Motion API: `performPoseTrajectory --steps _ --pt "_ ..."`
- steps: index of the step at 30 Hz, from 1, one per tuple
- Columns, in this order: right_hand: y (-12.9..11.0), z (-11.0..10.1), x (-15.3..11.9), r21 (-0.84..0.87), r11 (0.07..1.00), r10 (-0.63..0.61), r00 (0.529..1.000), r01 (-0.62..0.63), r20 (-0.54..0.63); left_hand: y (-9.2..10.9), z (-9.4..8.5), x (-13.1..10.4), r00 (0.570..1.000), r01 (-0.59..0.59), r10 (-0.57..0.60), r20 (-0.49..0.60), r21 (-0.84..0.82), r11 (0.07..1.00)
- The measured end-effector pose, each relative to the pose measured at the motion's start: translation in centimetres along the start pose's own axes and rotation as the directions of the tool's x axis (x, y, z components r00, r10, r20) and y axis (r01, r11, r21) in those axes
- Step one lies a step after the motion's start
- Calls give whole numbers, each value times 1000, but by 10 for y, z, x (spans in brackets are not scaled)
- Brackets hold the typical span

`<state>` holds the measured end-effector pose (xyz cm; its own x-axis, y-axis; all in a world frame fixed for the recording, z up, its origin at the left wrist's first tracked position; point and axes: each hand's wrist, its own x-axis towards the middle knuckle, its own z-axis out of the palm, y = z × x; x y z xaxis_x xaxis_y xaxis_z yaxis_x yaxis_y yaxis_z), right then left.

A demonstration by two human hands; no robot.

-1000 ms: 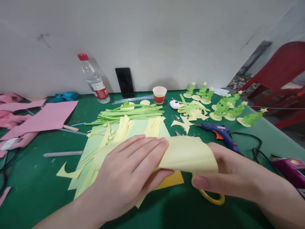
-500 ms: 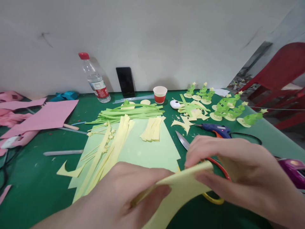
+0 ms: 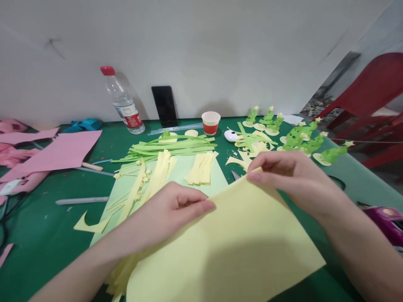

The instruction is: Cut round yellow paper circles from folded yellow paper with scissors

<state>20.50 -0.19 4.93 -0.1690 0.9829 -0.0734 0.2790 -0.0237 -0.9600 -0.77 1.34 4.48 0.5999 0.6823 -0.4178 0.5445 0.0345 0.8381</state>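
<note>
A large sheet of pale yellow paper (image 3: 233, 235) hangs between my two hands and fills the lower middle of the view. My left hand (image 3: 182, 207) pinches its upper edge between thumb and fingers. At the upper right corner, my right hand (image 3: 277, 172) pinches the same sheet. Yellow paper strips (image 3: 160, 172) lie beyond my left hand on a light green sheet (image 3: 220, 178). A shorter bundle of yellow strips (image 3: 200, 168) rests on that green sheet too. Only the blade tip of the scissors (image 3: 235, 175) shows past the paper.
Green paper strips (image 3: 170, 149), a paper cup (image 3: 210, 123), a phone (image 3: 165, 106) and a water bottle (image 3: 128, 111) stand or lie towards the wall. Green spiral paper trees (image 3: 296, 140) are at right. Pink sheets (image 3: 59, 151) and a grey pen (image 3: 82, 201) lie left.
Both hands have moved up and away from me. The yellow paper, seen nearly edge-on before, now shows its broad face and covers most of the scissors and the glue gun.
</note>
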Motion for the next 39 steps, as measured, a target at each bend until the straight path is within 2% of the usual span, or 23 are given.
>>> performPoseTrajectory --steps 3,7,9,11,12,14,17,19,21,24,26,28,31,34,35,39 --pt "2 -21 9 -42 998 40 999 -41 -22 -5 -14 3 999 37 -37 2 13 999" --pt "6 -34 15 -343 939 -14 999 0 -39 -12 -23 11 998 53 -56 30 100 994" --pt "9 -27 15 -474 879 -57 998 45 -10 -13 -20 17 997 56 -64 52 156 986" --pt "12 -14 14 -559 819 -92 991 131 98 -13 -13 21 996 39 -56 76 207 978" --pt "14 -5 13 -567 801 -99 977 190 188 -13 -9 22 995 25 -45 88 221 975" --pt "18 12 12 -536 808 -89 951 243 297 -14 0 24 994 2 -27 106 226 974" --pt "22 30 13 -492 828 -92 932 268 352 -17 10 22 995 -37 13 97 251 967" --pt "21 33 14 -478 830 -103 922 287 373 -18 12 19 996 -71 51 78 282 957" --pt "19 28 14 -474 826 -104 909 305 403 -17 8 16 993 -111 92 77 303 946" --pt "13 5 13 -514 804 -78 911 298 406 -15 -8 12 992 -114 89 93 317 942" --pt "12 -16 13 -599 755 -50 935 265 350 -15 -21 10 995 -78 51 89 332 940" --pt "14 -36 13 -724 654 -19 961 219 275 -17 -31 10 996 -63 34 86 366 929" --pt "18 -49 13 -790 588 -16 979 175 205 -20 -35 12 993 -69 28 111 391 918" --pt "16 -35 12 -776 595 -97 977 209 189 -18 -29 14 989 -100 51 140 372 923" --pt "15 -25 12 -748 613 -126 966 255 226 -17 -27 14 988 -110 61 144 368 923" --pt "14 12 10 -667 673 -89 930 320 357 -16 -22 15 988 -133 90 129 374 918"
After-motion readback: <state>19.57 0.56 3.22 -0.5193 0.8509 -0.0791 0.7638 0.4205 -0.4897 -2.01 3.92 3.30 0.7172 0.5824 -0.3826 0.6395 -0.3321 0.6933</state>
